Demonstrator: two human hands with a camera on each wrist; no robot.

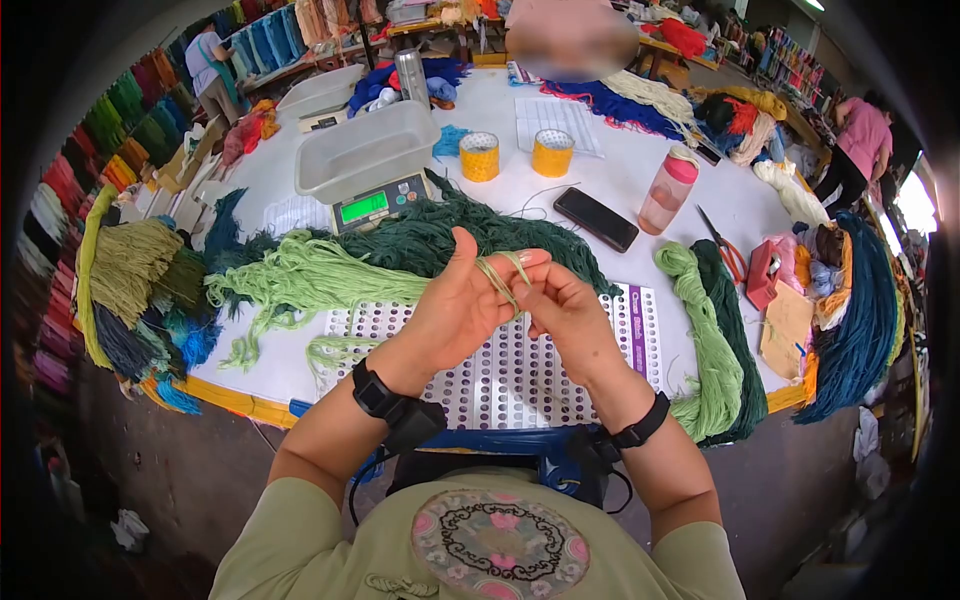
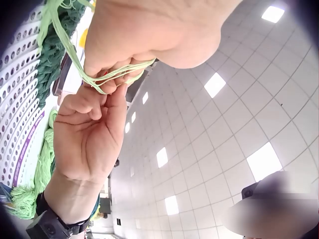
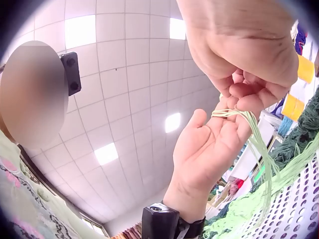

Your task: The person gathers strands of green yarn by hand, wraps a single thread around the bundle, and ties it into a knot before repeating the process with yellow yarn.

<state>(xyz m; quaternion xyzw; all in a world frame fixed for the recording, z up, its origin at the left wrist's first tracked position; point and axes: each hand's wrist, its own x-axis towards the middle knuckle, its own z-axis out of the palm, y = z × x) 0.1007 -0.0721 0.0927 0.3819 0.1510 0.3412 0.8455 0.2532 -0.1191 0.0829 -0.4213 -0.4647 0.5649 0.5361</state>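
Note:
Strands of light green thread (image 1: 497, 279) loop around the fingers of my left hand (image 1: 455, 312), whose thumb points up and away from them. At those fingertips my right hand (image 1: 572, 318) pinches the strands between bent fingers and thumb. In the right wrist view, a bundle of the thread (image 3: 260, 142) trails down from the left fingers. Both hands are over a white board full of holes (image 1: 480, 395) with a purple label strip. Behind them lie a loose light green skein (image 1: 325, 268) and a dark green heap of thread (image 1: 465, 228).
Light green (image 1: 705, 345) and dark green hanks hang over the front edge at right. Beyond are scissors (image 1: 722, 245), a phone (image 1: 596, 219), a pink-capped bottle (image 1: 668, 190), tape rolls (image 1: 479, 158), a lit scale (image 1: 370, 206) and a plastic tub (image 1: 365, 150). Colored yarn piles flank the table.

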